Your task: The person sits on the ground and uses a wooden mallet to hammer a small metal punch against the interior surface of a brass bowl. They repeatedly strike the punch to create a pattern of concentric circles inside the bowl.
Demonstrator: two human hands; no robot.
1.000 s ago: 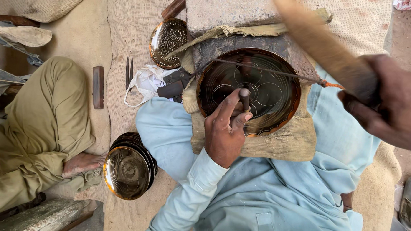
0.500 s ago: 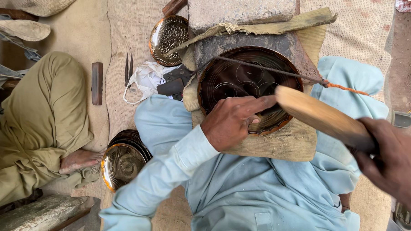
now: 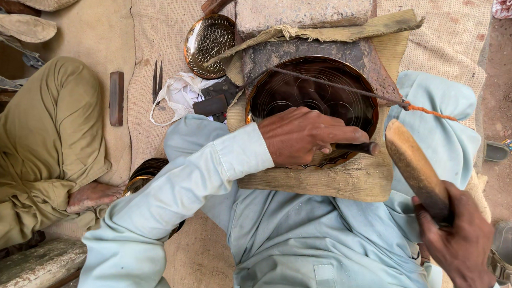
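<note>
A round dark metal plate [image 3: 309, 86] with engraved lines lies on a padded block in front of me. My left hand [image 3: 302, 134] is closed around a short dark metal punch [image 3: 358, 147], held sideways over the plate's near rim. My right hand [image 3: 462, 245] grips a wooden mallet [image 3: 417, 169], its thick end raised to the right of the punch. A thin cord [image 3: 337, 87] with an orange end stretches across the plate.
A second person in olive trousers [image 3: 46, 136] sits at the left, bare foot [image 3: 92, 195] beside a stack of shiny plates [image 3: 144, 171]. A patterned brass plate [image 3: 208, 43], thin metal tools [image 3: 156, 78], a white cloth and a stone slab [image 3: 306, 12] lie behind.
My left hand moved from the plate's centre toward its right near rim, turning the punch sideways. The mallet came down from high at the upper right to beside the punch.
</note>
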